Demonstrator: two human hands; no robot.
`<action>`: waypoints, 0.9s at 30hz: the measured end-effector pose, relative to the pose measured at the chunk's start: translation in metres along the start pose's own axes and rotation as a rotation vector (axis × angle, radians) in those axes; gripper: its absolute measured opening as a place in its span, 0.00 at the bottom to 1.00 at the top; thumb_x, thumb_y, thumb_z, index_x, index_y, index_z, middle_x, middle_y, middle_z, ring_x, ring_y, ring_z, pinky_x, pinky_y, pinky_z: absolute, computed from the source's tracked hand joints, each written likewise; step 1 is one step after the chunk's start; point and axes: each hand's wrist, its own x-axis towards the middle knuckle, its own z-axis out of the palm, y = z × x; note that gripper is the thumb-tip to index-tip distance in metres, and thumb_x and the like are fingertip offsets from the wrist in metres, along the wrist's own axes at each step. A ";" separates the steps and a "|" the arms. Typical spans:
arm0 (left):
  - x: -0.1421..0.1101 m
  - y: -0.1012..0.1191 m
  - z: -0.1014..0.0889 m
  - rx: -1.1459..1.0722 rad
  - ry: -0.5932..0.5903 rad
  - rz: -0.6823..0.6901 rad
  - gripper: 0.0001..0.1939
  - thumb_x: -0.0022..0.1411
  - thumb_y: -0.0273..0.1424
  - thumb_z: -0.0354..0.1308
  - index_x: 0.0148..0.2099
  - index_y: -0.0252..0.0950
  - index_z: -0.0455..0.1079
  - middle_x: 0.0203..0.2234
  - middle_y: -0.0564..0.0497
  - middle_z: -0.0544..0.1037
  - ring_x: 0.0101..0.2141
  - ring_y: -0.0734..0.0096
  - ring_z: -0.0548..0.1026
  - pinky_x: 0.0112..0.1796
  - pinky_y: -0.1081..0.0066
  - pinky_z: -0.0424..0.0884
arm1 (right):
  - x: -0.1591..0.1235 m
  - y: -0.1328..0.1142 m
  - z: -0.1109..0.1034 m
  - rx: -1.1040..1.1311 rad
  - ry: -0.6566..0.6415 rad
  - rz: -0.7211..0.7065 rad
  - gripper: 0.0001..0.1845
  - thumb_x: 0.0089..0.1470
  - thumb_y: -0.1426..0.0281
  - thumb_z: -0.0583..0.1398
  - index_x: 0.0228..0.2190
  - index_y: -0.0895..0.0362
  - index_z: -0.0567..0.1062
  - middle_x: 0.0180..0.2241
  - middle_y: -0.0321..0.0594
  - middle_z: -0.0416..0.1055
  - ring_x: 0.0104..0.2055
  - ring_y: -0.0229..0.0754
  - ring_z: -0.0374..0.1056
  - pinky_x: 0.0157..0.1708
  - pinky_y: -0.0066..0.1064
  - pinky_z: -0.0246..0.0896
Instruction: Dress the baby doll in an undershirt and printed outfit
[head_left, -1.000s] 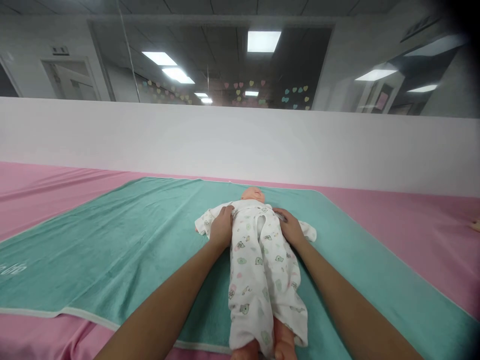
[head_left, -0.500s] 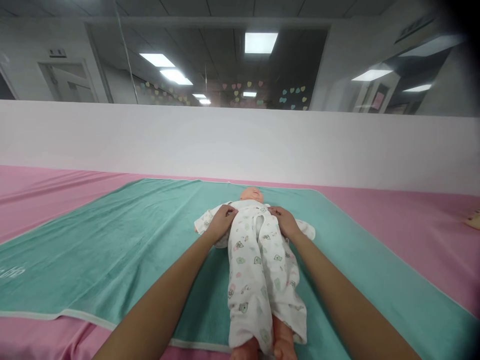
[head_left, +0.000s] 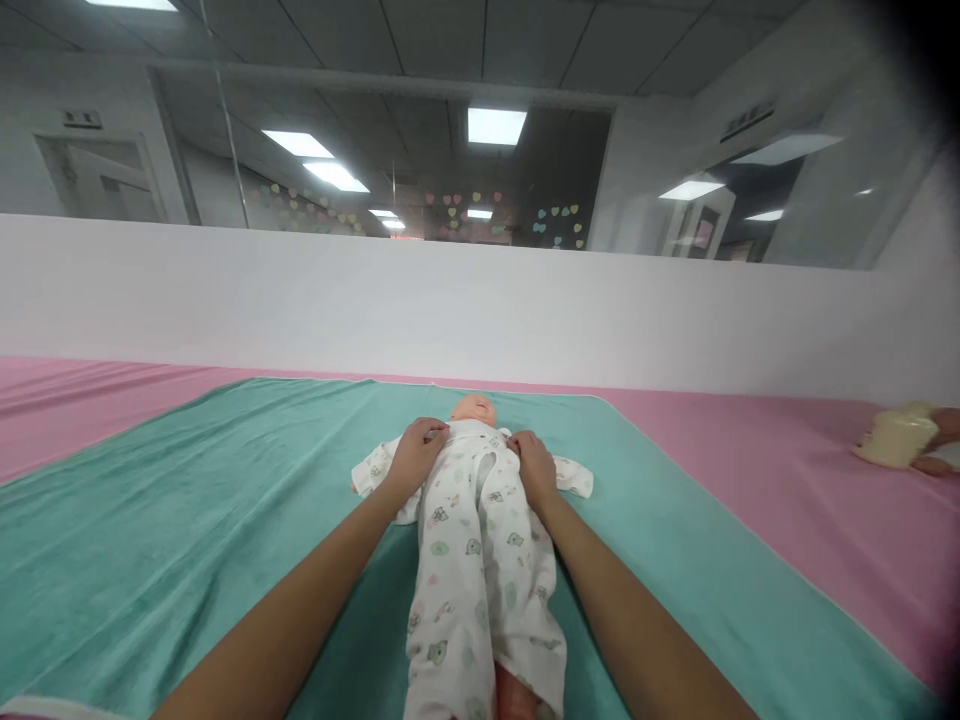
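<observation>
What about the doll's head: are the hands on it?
No, the left hand and the right hand are at the waist of the white trousers, apart from the doll's head.

This looks like a baby-care training room: a dressed doll (head_left: 457, 530) lies on a green towel (head_left: 262, 500) over pink cloth (head_left: 787, 470), near glass (head_left: 427, 165) showing ceiling lights (head_left: 496, 126) and heart stickers (head_left: 556, 211).
</observation>
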 end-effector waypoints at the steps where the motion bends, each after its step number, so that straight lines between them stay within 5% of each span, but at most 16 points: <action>1: 0.006 0.005 0.001 -0.003 -0.044 -0.016 0.13 0.57 0.39 0.49 0.38 0.38 0.70 0.42 0.48 0.72 0.42 0.64 0.69 0.42 0.68 0.65 | 0.000 0.001 0.000 -0.006 0.003 -0.016 0.12 0.58 0.66 0.47 0.30 0.54 0.68 0.36 0.38 0.67 0.37 0.41 0.61 0.34 0.31 0.49; 10: 0.043 0.026 -0.017 -0.050 -0.550 -0.017 0.15 0.46 0.44 0.59 0.25 0.38 0.69 0.31 0.50 0.75 0.33 0.63 0.71 0.32 0.72 0.65 | 0.005 0.007 0.002 0.014 0.000 -0.081 0.15 0.58 0.60 0.49 0.30 0.52 0.71 0.40 0.37 0.69 0.41 0.42 0.62 0.40 0.32 0.53; 16: 0.047 0.013 -0.022 -0.210 -0.574 0.034 0.13 0.47 0.42 0.58 0.23 0.38 0.65 0.46 0.49 0.72 0.42 0.59 0.69 0.36 0.70 0.66 | 0.007 0.007 0.002 0.154 -0.023 -0.072 0.15 0.56 0.60 0.52 0.25 0.52 0.72 0.43 0.34 0.70 0.43 0.43 0.62 0.44 0.35 0.53; 22: 0.052 0.011 -0.019 -0.110 -0.565 0.092 0.11 0.49 0.41 0.57 0.28 0.39 0.68 0.48 0.51 0.71 0.48 0.58 0.66 0.44 0.69 0.63 | 0.011 0.009 0.003 0.192 -0.080 -0.060 0.14 0.55 0.63 0.52 0.26 0.51 0.75 0.44 0.34 0.71 0.46 0.43 0.63 0.46 0.36 0.53; 27: 0.054 0.012 -0.017 -0.006 -0.505 0.158 0.09 0.50 0.39 0.55 0.30 0.40 0.69 0.42 0.52 0.74 0.42 0.63 0.69 0.41 0.70 0.64 | 0.009 0.009 0.003 0.188 -0.082 -0.059 0.14 0.56 0.63 0.51 0.27 0.52 0.75 0.45 0.35 0.70 0.45 0.43 0.63 0.47 0.37 0.53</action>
